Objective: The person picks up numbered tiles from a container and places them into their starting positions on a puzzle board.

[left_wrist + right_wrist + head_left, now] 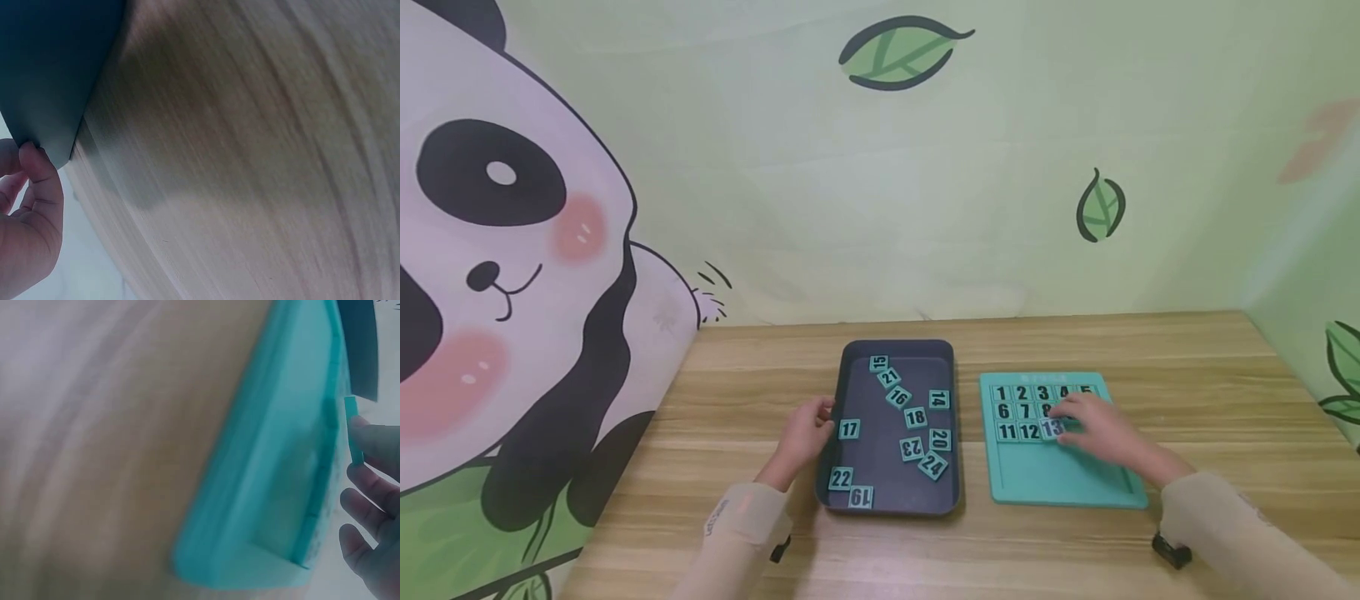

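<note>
My right hand (pixel 1105 432) pinches a teal number tile marked 13 (pixel 1052 429) between thumb and finger, over the third row of the teal number board (pixel 1060 475). From the right wrist the tile (pixel 354 434) appears edge-on, its other fingers spread apart below it. Rows starting 1, 6 and 11 sit in the board's upper part; the hand covers some tiles at the right. At the left, my left hand (pixel 805 435) grips the long side of a dark tray (pixel 887 500), thumb and fingers at its rim, as the left wrist view also shows the tray (pixel 56 75).
Several loose tiles lie scattered in the tray, among them 17 (pixel 849 429), 18 (pixel 915 417) and 24 (pixel 933 465). Tray and board stand side by side on a wooden table (pixel 752 367). A printed panda backdrop (pixel 970 250) rises behind the table.
</note>
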